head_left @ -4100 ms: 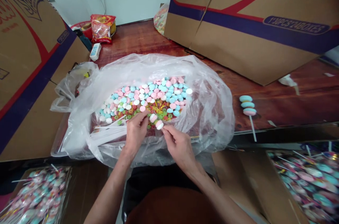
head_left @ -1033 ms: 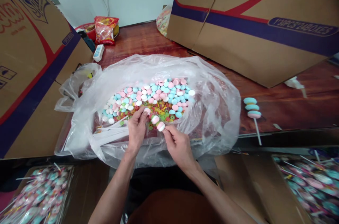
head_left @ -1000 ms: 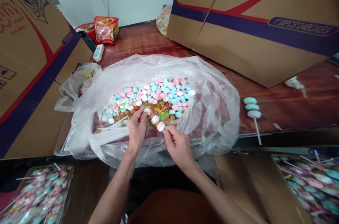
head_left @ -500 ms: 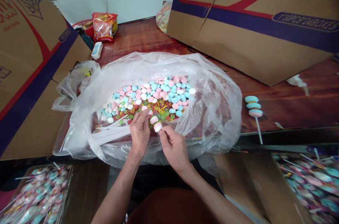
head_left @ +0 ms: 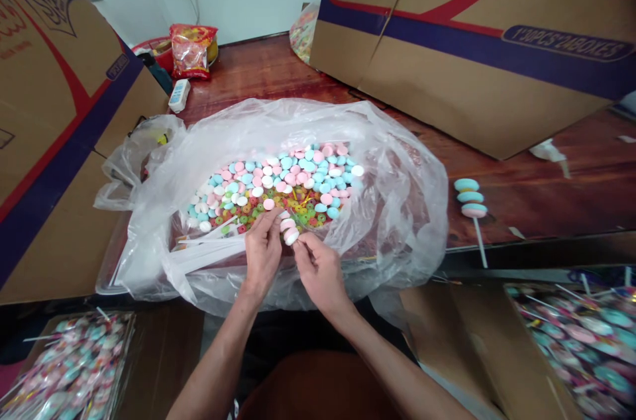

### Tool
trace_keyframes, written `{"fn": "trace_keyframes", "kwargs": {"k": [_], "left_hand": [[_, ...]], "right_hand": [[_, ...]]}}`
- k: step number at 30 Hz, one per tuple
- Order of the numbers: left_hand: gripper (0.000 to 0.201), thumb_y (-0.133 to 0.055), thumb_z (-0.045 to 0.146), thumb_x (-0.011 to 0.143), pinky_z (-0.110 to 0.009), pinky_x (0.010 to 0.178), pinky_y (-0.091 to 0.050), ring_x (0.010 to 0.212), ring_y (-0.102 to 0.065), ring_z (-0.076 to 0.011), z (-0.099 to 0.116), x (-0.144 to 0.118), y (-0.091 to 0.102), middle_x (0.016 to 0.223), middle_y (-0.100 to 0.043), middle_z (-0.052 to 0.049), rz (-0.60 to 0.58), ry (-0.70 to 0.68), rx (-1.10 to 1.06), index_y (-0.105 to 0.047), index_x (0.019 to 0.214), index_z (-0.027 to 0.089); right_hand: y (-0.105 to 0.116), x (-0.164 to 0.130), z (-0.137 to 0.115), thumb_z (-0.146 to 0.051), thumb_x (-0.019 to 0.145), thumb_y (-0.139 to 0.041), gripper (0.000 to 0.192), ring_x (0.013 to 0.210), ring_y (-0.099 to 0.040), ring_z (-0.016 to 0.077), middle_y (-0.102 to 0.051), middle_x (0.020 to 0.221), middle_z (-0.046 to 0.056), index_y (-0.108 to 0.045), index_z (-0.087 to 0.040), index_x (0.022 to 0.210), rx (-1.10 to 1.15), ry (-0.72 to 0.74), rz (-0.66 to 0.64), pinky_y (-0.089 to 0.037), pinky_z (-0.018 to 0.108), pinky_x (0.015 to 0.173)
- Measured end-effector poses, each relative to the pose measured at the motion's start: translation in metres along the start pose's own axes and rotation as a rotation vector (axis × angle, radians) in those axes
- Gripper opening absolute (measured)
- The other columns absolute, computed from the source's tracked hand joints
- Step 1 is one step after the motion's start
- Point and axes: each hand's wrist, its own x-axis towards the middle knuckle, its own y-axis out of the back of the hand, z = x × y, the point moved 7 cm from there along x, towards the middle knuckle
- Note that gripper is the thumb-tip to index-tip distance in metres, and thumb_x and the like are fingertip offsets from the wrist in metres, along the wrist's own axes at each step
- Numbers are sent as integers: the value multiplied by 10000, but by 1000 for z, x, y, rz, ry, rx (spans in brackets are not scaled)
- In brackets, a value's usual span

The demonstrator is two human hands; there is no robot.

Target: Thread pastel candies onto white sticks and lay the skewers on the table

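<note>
Pink and white marshmallow-like candies (head_left: 289,234) sit in a short stack on a stick between my two hands. My left hand (head_left: 263,244) is closed, its fingertips pinching at the upper end of the stack, where a bit of white stick shows. At the lower end, the thumb and finger of my right hand (head_left: 319,267) pinch together against the last candy; whether they grip the candy or a stick end is hidden. Below the hands spreads a clear plastic bag (head_left: 397,221) with pink, blue and white candies (head_left: 298,171), small coloured rings (head_left: 253,208) and white sticks (head_left: 211,251).
A finished-looking candy skewer (head_left: 470,198) lies at the table's right. Large cartons (head_left: 447,69) stand right and left. Boxes of wrapped candy skewers (head_left: 74,367) sit low on both sides. A red snack packet (head_left: 191,52) is at the back left.
The view has shifted slightly, so the scene sits a little further left. Both hands keep their pinch, and the candies between them look slightly closer together.
</note>
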Motion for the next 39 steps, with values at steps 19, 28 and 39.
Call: {"fn": "trace_keyframes", "kwargs": {"k": [19,28,39], "left_hand": [[262,-608,331,939,-368,976,-529,1090,-673,-216,27,-10,-17,1136,-739,-89,-73,-41,-140,-743,1132,218],[307,-570,336,960,-392,1008,-536,1150,-673,-220,35,-20,-41,1235,-721,-82,-166,43,-256,-707,1217,239],[219,-623,312,881,-224,562,-493,587,-586,-116,-5,5,62,764,-731,-32,150,177,-54,-737,1002,170]], "right_hand": [[58,-16,2,-293,973,-501,269,533,-439,96,-516,605,-36,-653,-166,790,-117,93,57,-347,215,542],[85,-20,-2,-286,963,-501,245,526,-495,110,-582,624,-25,-651,-191,794,-191,140,155,-388,224,539],[269,31,99,-152,757,-627,104,550,-484,189,-584,590,64,-605,-208,672,-737,-206,776,-359,362,595]]}}
